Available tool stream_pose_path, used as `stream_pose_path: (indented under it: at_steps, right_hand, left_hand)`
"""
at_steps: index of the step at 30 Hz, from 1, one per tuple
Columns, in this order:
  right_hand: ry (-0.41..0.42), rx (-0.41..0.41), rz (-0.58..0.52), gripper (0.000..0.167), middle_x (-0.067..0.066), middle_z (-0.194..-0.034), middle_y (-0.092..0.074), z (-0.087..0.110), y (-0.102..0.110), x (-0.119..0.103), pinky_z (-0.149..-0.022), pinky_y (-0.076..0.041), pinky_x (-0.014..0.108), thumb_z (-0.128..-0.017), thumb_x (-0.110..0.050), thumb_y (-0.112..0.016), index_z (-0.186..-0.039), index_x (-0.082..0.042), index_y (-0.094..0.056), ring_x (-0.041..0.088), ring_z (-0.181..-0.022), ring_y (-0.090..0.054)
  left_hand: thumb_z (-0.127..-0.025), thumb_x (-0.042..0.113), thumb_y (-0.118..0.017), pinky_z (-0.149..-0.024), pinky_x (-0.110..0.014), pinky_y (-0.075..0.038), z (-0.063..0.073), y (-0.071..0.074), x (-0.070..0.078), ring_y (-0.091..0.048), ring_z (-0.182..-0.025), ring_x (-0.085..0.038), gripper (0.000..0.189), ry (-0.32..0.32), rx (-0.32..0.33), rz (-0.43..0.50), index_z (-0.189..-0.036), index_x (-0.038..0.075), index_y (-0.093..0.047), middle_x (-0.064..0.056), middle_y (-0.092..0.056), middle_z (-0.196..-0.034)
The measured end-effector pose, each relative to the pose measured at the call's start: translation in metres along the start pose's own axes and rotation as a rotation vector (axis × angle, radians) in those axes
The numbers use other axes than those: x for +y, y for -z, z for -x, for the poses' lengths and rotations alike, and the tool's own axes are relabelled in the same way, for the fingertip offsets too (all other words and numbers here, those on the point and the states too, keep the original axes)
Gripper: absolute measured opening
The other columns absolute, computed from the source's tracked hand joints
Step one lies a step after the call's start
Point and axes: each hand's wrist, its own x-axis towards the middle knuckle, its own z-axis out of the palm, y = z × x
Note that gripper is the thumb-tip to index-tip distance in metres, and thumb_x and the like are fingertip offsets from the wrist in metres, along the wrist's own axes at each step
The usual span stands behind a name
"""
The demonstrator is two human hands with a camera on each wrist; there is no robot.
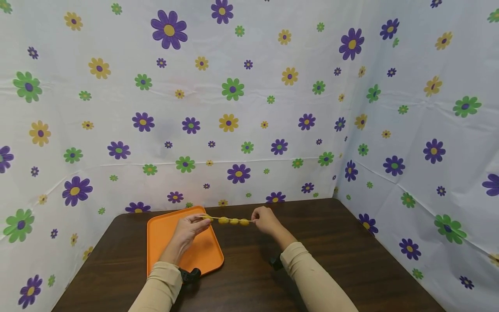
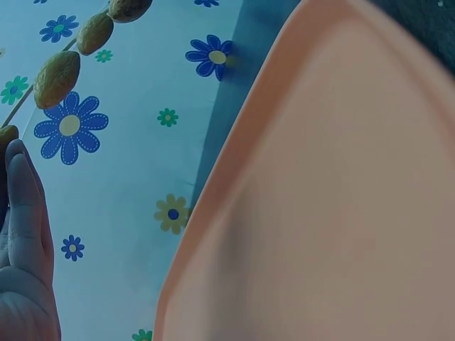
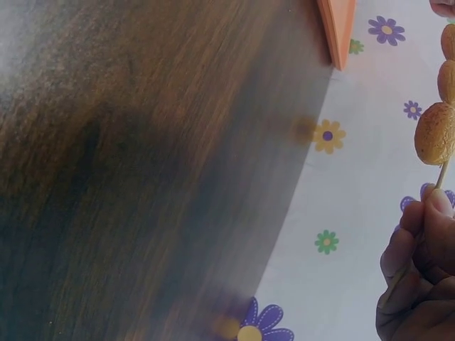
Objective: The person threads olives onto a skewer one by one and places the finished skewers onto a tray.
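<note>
I hold the stick (image 1: pixel 228 219) of yellow balls (image 1: pixel 234 221) up over the dark surface (image 1: pixel 312 242), by the orange tray (image 1: pixel 171 234). My left hand (image 1: pixel 191 227) and right hand (image 1: pixel 265 219) pinch its ends. It looks light and thin, maybe easy to snap.

both hands held a thin skewer (image 1: pixel 228 219) level above the dark wooden table (image 1: pixel 331 251), the left hand (image 1: pixel 191 227) pinching one end over the orange tray (image 1: pixel 163 234), the right hand (image 1: pixel 265 219) gripping the other; yellow balls (image 1: pixel 234 221) sat threaded between them, with flowered sheets (image 1: pixel 234 108) behind
</note>
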Motion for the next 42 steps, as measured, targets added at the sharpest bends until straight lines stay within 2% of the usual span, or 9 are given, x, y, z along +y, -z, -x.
stream_pose_path:
  at_steps: [8,14,19,23,31,34,37,42]
  right_hand:
    - [0.012,-0.001,-0.014,0.012,0.007,-0.074,-0.06,0.002,0.0,-0.002,-0.058,-0.046,0.026,-0.091,0.006,-0.066,-0.081,0.001,-0.068,0.015,-0.066,-0.051]
    - [0.029,0.001,-0.006,0.011,0.006,-0.074,-0.059,0.002,0.001,-0.003,-0.059,-0.046,0.027,-0.09,0.007,-0.066,-0.08,0.001,-0.068,0.015,-0.067,-0.051]
    - [0.032,-0.004,-0.006,0.011,0.004,-0.073,-0.058,0.002,-0.002,-0.001,-0.059,-0.046,0.026,-0.09,0.007,-0.066,-0.081,0.002,-0.068,0.015,-0.067,-0.05]
    - [0.031,-0.004,-0.011,0.011,0.002,-0.073,-0.057,0.002,-0.003,0.0,-0.059,-0.046,0.026,-0.09,0.007,-0.066,-0.081,0.001,-0.068,0.014,-0.067,-0.05]
    - [0.022,0.001,-0.033,0.012,0.005,-0.074,-0.059,0.002,-0.002,-0.001,-0.059,-0.047,0.026,-0.091,0.006,-0.066,-0.081,0.001,-0.068,0.015,-0.068,-0.051]
    - [0.013,-0.001,-0.043,0.013,0.003,-0.074,-0.058,0.001,-0.001,-0.001,-0.06,-0.047,0.026,-0.092,0.006,-0.066,-0.081,-0.001,-0.068,0.015,-0.068,-0.052]
    - [0.008,0.0,-0.042,0.014,0.002,-0.074,-0.057,0.001,-0.001,0.0,-0.06,-0.047,0.026,-0.092,0.005,-0.067,-0.08,-0.003,-0.067,0.015,-0.068,-0.052]
    - [0.01,0.011,-0.035,0.015,0.002,-0.074,-0.058,0.001,0.001,0.001,-0.061,-0.047,0.027,-0.091,0.006,-0.067,-0.079,-0.003,-0.066,0.016,-0.069,-0.052]
  left_hand:
    - [-0.092,-0.001,-0.073,-0.093,-0.039,-0.057,0.0,-0.004,-0.002,-0.074,-0.085,-0.016,0.023,0.0,-0.007,-0.029,-0.114,-0.006,-0.072,-0.005,-0.076,-0.093]
    - [-0.092,-0.002,-0.072,-0.088,-0.035,-0.059,-0.001,-0.006,-0.004,-0.074,-0.087,-0.017,0.019,-0.004,-0.003,-0.029,-0.111,-0.003,-0.073,-0.006,-0.076,-0.094]
    - [-0.092,-0.002,-0.073,-0.086,-0.035,-0.06,-0.001,-0.008,-0.006,-0.074,-0.086,-0.017,0.028,0.002,0.009,-0.045,-0.118,-0.009,-0.069,-0.007,-0.076,-0.094]
    - [-0.091,0.0,-0.073,-0.09,-0.038,-0.058,-0.001,-0.009,-0.006,-0.074,-0.088,-0.017,0.035,0.006,0.015,-0.054,-0.123,-0.012,-0.065,-0.008,-0.076,-0.097]
    - [-0.092,0.001,-0.074,-0.091,-0.04,-0.058,-0.001,-0.008,-0.006,-0.074,-0.093,-0.022,0.028,0.004,0.002,-0.076,-0.118,-0.006,-0.07,-0.008,-0.076,-0.097]
    - [-0.092,0.002,-0.074,-0.093,-0.042,-0.056,0.001,-0.005,-0.004,-0.074,-0.096,-0.024,0.033,0.003,-0.028,-0.1,-0.122,-0.008,-0.066,-0.009,-0.074,-0.1]
    - [-0.093,0.004,-0.073,-0.096,-0.045,-0.055,0.003,0.002,-0.001,-0.072,-0.102,-0.026,0.041,-0.006,-0.074,-0.156,-0.13,-0.009,-0.061,-0.013,-0.07,-0.11]
    - [-0.095,0.013,-0.074,-0.097,-0.044,-0.055,0.011,0.026,0.008,-0.067,-0.112,-0.028,0.048,-0.02,-0.13,-0.312,-0.136,-0.006,-0.057,-0.024,-0.061,-0.131]
